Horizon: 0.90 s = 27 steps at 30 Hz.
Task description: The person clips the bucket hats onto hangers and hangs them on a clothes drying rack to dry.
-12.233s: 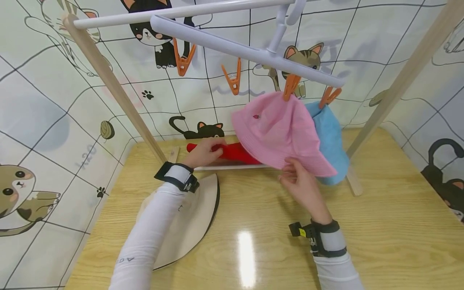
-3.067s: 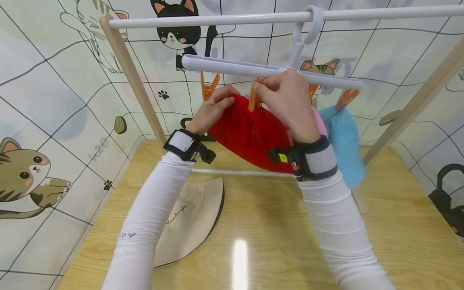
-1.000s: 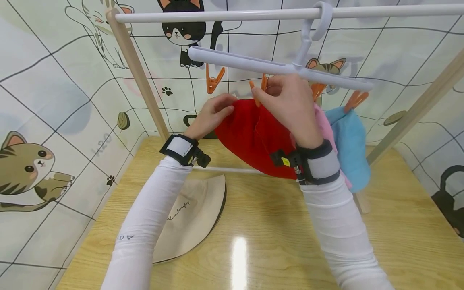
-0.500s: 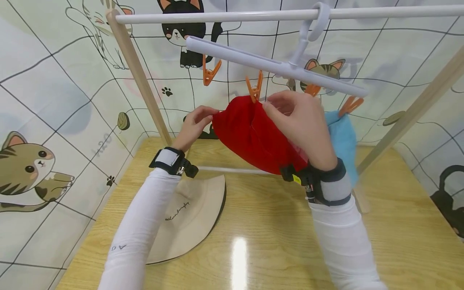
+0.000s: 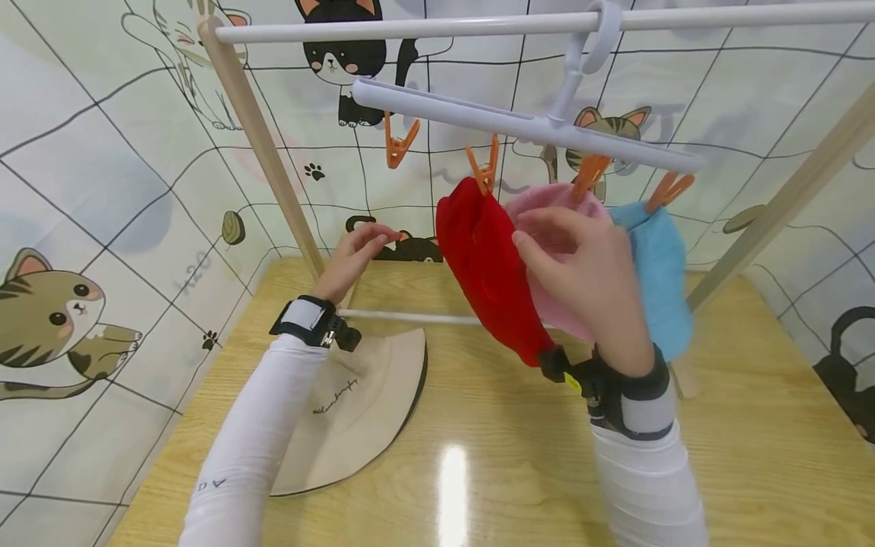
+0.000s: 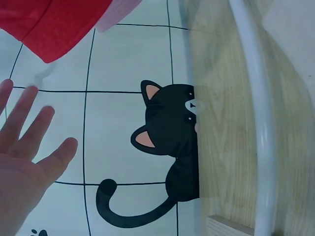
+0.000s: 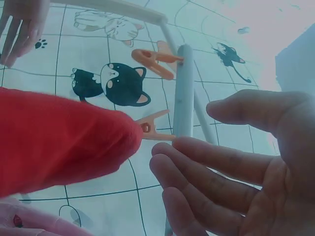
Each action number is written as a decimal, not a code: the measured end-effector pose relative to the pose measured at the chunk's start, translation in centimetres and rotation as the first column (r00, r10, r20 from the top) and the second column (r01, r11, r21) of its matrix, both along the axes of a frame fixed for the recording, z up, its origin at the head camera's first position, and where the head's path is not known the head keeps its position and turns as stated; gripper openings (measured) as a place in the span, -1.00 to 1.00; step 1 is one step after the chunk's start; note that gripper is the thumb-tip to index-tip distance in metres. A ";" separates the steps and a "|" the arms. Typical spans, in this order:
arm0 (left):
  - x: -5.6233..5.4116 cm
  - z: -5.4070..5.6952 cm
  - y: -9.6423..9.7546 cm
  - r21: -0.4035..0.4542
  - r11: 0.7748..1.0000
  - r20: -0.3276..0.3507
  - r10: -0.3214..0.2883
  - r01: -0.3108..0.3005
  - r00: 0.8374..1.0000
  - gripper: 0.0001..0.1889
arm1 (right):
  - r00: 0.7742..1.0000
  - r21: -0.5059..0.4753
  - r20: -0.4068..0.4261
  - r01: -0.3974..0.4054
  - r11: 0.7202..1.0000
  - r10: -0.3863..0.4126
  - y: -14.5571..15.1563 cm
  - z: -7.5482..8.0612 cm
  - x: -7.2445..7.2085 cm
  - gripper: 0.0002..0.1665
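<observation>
A red hat (image 5: 488, 266) hangs by its top edge from an orange clothespin (image 5: 484, 169) under the white hanger (image 5: 519, 125). My right hand (image 5: 584, 273) hovers just right of it, in front of the pink bucket hat (image 5: 547, 197), fingers relaxed and thumb apart. In the right wrist view nothing lies between thumb and fingers. My left hand (image 5: 352, 258) is held in the air left of the red hat, a gap between them; the left wrist view shows its fingers spread and holding nothing. A blue hat (image 5: 658, 281) hangs clipped at the far right.
A bare orange clothespin (image 5: 399, 144) dangles at the hanger's left end. The hanger hooks over the rack's white top rail (image 5: 437, 29), between wooden posts (image 5: 263, 144). A beige wide-brimmed hat (image 5: 369, 410) lies on the wooden table (image 5: 506, 471), partly under my left forearm.
The red hat went from below the rack to hanging on the clothespin. Both hands have let go: the left drew away leftward, the right moved lower and rightward. The red hat has swung round.
</observation>
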State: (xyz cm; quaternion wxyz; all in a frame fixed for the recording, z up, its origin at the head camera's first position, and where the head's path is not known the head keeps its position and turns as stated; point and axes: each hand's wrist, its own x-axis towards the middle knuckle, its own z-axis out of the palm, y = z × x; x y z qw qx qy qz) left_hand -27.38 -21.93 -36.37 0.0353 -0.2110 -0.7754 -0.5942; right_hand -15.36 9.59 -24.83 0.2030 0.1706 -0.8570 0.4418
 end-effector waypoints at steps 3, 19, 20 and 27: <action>0.3 -0.3 0.1 -0.032 0.999 0.026 0.006 -0.005 1.000 -0.66 | 1.000 -0.034 -0.005 -0.018 0.999 0.018 0.2 -0.6 0.9 -0.64; 1.8 -0.8 0.1 -0.161 0.985 0.100 -0.050 0.065 0.994 -0.69 | 0.997 -0.088 0.013 -0.077 0.993 0.079 0.0 -3.5 2.5 -0.73; 1.9 -0.9 0.1 -0.174 0.983 0.103 -0.050 0.067 0.993 -0.69 | 0.997 -0.079 0.019 -0.078 0.994 0.080 0.1 -3.7 2.5 -0.72; 2.5 -1.1 0.1 -0.220 0.968 0.159 -0.086 0.121 0.984 -0.67 | 0.992 -0.041 0.044 -0.120 0.992 0.121 0.8 -4.8 2.5 -0.70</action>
